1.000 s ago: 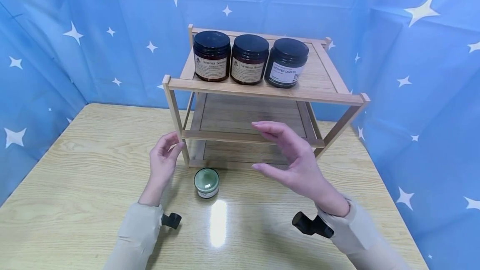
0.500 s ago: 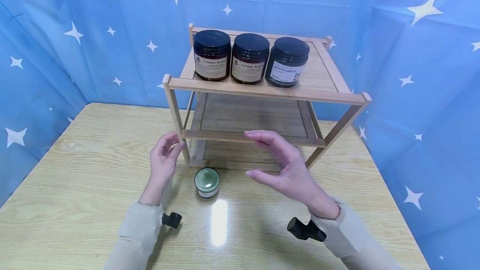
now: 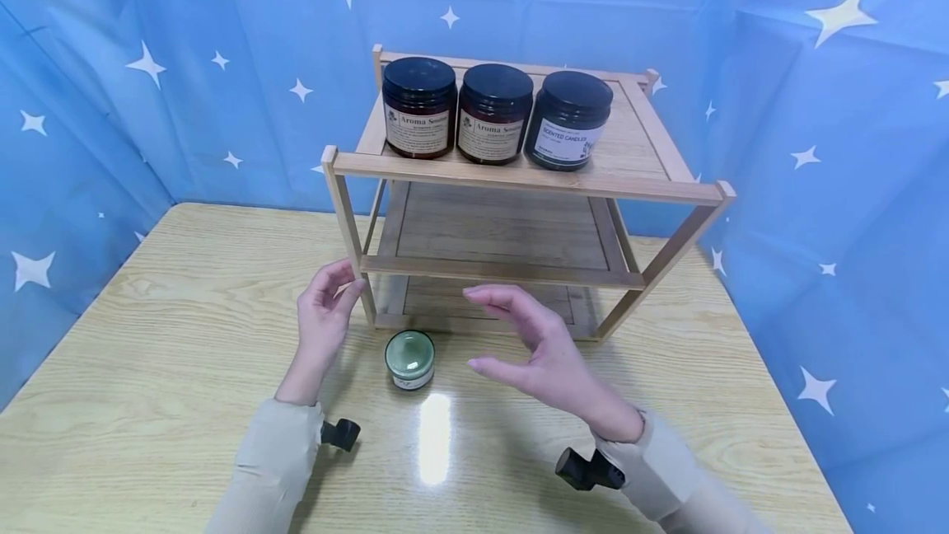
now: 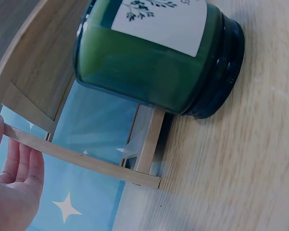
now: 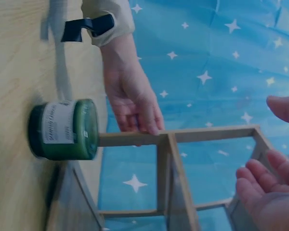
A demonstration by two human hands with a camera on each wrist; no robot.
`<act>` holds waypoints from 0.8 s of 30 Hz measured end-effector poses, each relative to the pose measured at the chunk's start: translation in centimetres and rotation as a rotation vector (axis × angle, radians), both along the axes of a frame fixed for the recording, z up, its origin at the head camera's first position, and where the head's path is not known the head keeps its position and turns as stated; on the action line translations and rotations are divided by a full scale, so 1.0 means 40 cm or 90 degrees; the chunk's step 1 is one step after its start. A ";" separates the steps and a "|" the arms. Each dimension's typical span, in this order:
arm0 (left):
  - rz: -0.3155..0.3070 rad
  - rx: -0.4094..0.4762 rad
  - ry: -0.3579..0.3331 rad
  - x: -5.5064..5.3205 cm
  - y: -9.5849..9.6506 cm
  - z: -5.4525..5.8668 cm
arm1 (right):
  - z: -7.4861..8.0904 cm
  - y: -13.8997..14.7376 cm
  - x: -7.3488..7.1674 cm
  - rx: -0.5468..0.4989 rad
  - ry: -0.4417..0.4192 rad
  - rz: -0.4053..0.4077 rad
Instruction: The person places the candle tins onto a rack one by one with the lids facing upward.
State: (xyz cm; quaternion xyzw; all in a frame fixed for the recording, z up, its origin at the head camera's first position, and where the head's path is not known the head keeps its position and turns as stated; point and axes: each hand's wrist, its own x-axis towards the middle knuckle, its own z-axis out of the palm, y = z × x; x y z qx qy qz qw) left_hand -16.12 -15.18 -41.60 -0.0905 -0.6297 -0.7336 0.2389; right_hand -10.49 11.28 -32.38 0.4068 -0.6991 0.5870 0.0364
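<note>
A green glass candle jar [image 3: 409,361] with a white label stands on the table in front of the rack, between my hands. In the left wrist view, the jar [image 4: 149,53] rests upside down on its dark lid. My left hand [image 3: 324,303] pinches the front left post of the wooden rack [image 3: 504,274], thumb and fingers on either side. To the right of the jar, my right hand [image 3: 537,348] hovers in front of the rack's lower shelf, its thumb and fingers spread wide with nothing between them.
Along the rack's top shelf, near its front rail, stand two brown Aroma candle jars [image 3: 418,110] [image 3: 494,115] and a dark Scented Candles jar [image 3: 567,122]. A blue star-patterned curtain [image 3: 222,64] hangs behind the wooden table [image 3: 148,369].
My right hand has moved down and to the left, from in front of the middle shelf toward the green candle jar. My left hand stays on the post.
</note>
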 end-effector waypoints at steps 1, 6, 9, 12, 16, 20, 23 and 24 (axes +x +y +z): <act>0.000 0.001 -0.001 0.000 0.000 0.000 | -0.007 -0.002 0.001 -0.001 -0.006 0.001; 0.006 0.003 -0.008 0.000 0.000 0.001 | -0.038 -0.010 0.004 -0.003 -0.033 -0.001; 0.006 0.006 -0.008 0.002 0.001 0.003 | -0.056 -0.014 0.005 0.000 -0.050 -0.004; 0.004 0.005 -0.008 0.002 0.002 0.004 | -0.074 -0.017 0.006 0.003 -0.061 -0.004; 0.003 0.007 -0.008 0.003 0.002 0.005 | -0.097 -0.023 0.006 0.007 -0.078 -0.005; 0.004 0.011 -0.012 0.003 0.001 0.005 | -0.121 -0.032 0.003 0.014 -0.109 -0.015; 0.002 0.009 -0.011 0.003 0.001 0.004 | -0.142 -0.039 -0.001 0.018 -0.108 -0.021; 0.002 0.007 -0.010 0.003 0.001 0.004 | -0.148 -0.042 -0.003 0.020 -0.104 -0.022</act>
